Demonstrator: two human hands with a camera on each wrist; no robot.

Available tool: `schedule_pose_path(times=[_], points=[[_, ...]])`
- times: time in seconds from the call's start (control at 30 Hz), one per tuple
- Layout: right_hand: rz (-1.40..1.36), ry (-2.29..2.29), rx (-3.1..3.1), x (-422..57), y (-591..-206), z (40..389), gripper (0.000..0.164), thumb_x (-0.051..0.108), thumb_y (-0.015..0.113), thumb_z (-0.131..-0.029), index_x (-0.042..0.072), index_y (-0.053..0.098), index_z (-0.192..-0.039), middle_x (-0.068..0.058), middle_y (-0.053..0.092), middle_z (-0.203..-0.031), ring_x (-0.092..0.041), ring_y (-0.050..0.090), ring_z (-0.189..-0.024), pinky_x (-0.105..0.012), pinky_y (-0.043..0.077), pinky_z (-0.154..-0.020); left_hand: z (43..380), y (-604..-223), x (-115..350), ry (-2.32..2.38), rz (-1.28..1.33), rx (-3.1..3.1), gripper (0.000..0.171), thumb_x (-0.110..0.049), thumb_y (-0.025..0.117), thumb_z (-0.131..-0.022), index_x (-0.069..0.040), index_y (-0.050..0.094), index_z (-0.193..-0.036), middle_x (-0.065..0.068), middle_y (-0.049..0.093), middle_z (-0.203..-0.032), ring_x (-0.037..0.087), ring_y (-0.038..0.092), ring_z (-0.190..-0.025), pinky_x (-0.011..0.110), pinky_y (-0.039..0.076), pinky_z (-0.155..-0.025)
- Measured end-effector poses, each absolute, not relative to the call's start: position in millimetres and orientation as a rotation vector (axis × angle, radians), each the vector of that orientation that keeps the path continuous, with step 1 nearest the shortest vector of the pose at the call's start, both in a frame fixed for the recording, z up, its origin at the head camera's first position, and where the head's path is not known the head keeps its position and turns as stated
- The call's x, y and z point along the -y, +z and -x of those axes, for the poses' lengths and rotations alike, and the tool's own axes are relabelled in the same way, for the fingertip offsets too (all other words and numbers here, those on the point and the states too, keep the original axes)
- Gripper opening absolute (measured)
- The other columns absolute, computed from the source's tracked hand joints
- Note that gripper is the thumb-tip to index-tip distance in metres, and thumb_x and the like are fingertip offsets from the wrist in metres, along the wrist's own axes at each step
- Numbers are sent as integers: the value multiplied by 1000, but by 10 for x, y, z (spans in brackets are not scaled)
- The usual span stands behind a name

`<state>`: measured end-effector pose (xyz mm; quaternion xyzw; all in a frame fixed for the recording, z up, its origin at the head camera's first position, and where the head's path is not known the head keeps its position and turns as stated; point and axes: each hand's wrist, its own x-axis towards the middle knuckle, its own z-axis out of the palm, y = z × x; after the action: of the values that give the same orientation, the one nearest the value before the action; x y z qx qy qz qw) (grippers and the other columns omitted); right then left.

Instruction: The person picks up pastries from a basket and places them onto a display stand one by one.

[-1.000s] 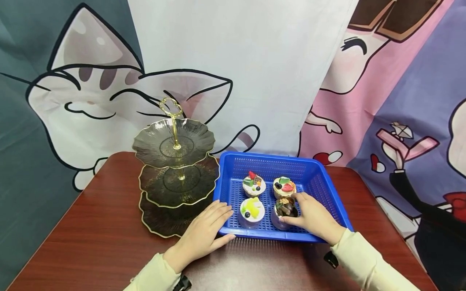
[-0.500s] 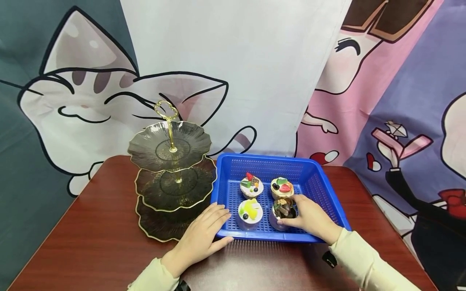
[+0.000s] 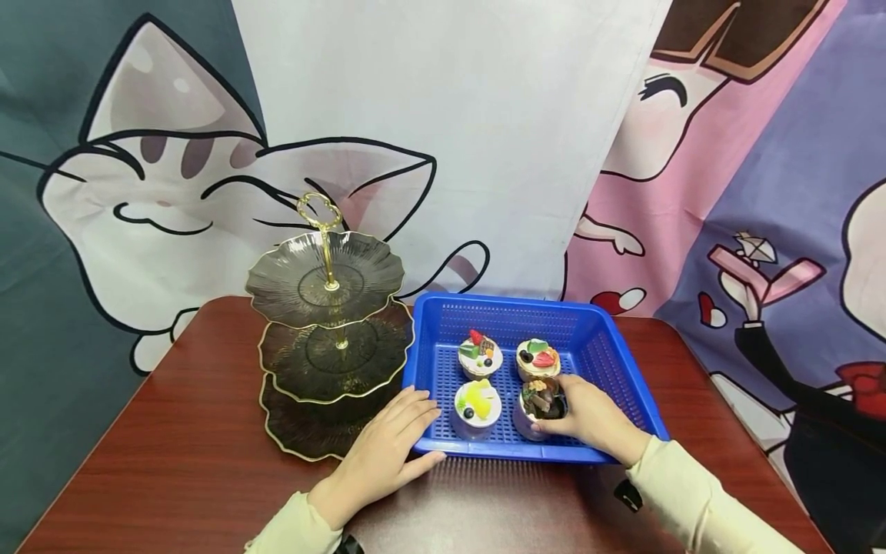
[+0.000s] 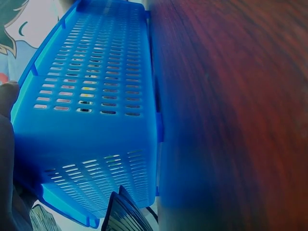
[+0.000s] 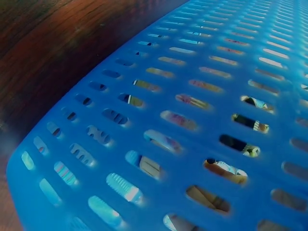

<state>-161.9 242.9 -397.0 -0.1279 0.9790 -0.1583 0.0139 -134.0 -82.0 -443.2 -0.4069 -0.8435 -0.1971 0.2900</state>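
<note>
In the head view, my right hand (image 3: 598, 415) reaches over the front rim of a blue plastic basket (image 3: 626, 377). Its thumb and fingers pinch a chocolate-topped cupcake (image 3: 539, 394), which is in the basket's front right part. Beside that one is a cupcake with yellow fruit (image 3: 477, 402). Behind them sit a strawberry-topped cupcake (image 3: 539, 358) and another with a red berry and chocolate piece (image 3: 480, 354). My left hand (image 3: 381, 442) rests with extended fingers on the basket's front left corner. The right wrist view shows only the perforated basket wall (image 5: 159, 130) and some table.
Left of the basket stands a three-tier cake stand (image 3: 325, 281) of dark, gold-rimmed plates with a gold handle on top. Its plates lie close to the basket's left side. The reddish-brown table (image 3: 173, 431) ends at a printed cartoon backdrop (image 3: 484, 115).
The head view has shifted slightly. Both hands stay in place, the right one at the chocolate-topped cupcake and the left one on the basket's corner.
</note>
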Motion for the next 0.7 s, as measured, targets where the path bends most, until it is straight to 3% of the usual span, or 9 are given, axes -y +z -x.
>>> schedule_pose_path(times=[0.43,0.7], points=[[439,-488,-3055,-2413,-3995,1639,61,41,84,-67,1,60,-107,-8,67,-97,-19,63,-87,-44,55,-82,1332,-4452,832,-546,1076,2215,54,-52,42,-98,-6,66,-114,8,67,-114,23,57,-120,36,36,-112],[373,-454,-3066,-2429,-3992,1626,63,43,83,-67,3,60,-110,-8,67,-98,-19,63,-87,-45,55,-80,1339,-4468,815,-549,1080,2206,56,-53,39,-98,-6,66,-114,7,67,-115,23,57,-120,34,33,-115]])
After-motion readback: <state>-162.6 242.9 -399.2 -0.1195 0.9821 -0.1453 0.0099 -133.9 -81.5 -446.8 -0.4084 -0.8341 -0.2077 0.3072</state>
